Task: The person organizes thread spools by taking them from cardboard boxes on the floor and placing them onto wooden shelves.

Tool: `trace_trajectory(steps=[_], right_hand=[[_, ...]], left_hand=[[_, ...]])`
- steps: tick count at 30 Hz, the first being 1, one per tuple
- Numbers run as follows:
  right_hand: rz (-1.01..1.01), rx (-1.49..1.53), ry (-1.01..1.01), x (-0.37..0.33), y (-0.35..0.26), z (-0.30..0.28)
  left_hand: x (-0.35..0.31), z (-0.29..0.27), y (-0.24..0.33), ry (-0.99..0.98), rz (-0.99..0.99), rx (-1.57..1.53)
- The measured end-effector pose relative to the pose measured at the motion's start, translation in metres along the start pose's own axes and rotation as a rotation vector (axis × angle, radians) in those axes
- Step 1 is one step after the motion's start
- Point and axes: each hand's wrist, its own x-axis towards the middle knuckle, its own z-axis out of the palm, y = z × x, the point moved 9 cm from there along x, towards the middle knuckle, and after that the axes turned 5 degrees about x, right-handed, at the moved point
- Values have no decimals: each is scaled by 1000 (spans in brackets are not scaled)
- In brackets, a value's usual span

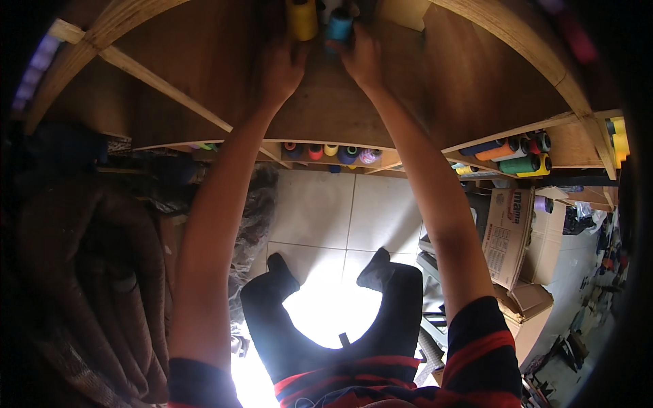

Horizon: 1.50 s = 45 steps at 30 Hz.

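Observation:
Both my arms reach forward into a wooden shelf compartment. My left hand (pixel 282 73) is at a yellow thread spool (pixel 301 20), its thumb by the spool's lower end and its fingers dim along the left side. Beside it, a blue thread spool (pixel 339 27) stands within the grip of my right hand (pixel 362 62); the thumb lies against its lower part, while the other fingers are partly hidden. A pale, blurred thing shows between the tops of the two spools.
Lower compartments hold several coloured thread spools, such as a red one (pixel 315 151) and a green one (pixel 520 165). Wooden dividers (pixel 163 90) split the shelf. Cardboard boxes (pixel 507 238) stand at the right; brown bulky fabric (pixel 88 272) lies at the left. Floor tiles (pixel 313 207) show below.

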Motion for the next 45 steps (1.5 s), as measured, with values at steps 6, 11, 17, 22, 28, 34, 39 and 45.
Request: trace_trajectory(steps=[6, 11, 17, 22, 28, 34, 39, 45], right_hand=[[389, 51, -237, 18, -21, 18], [302, 54, -39, 25, -1, 17], [222, -55, 35, 17, 7, 27], [292, -193, -6, 12, 28, 34], [147, -108, -78, 10, 36, 39], [296, -204, 269, 0, 81, 6], [193, -380, -85, 26, 114, 33], [124, -324, -21, 26, 97, 29]], left_hand=[[-33, 25, -27, -162, -37, 276], [-33, 35, -17, -233, -83, 372], [-34, 30, -13, -189, -61, 437], [-35, 33, -10, -148, -11, 428], [-37, 37, -15, -198, -33, 462], [-39, 33, -21, -192, -85, 429], [-32, 29, -10, -154, -61, 412], [-30, 17, -1, -148, -70, 337]])
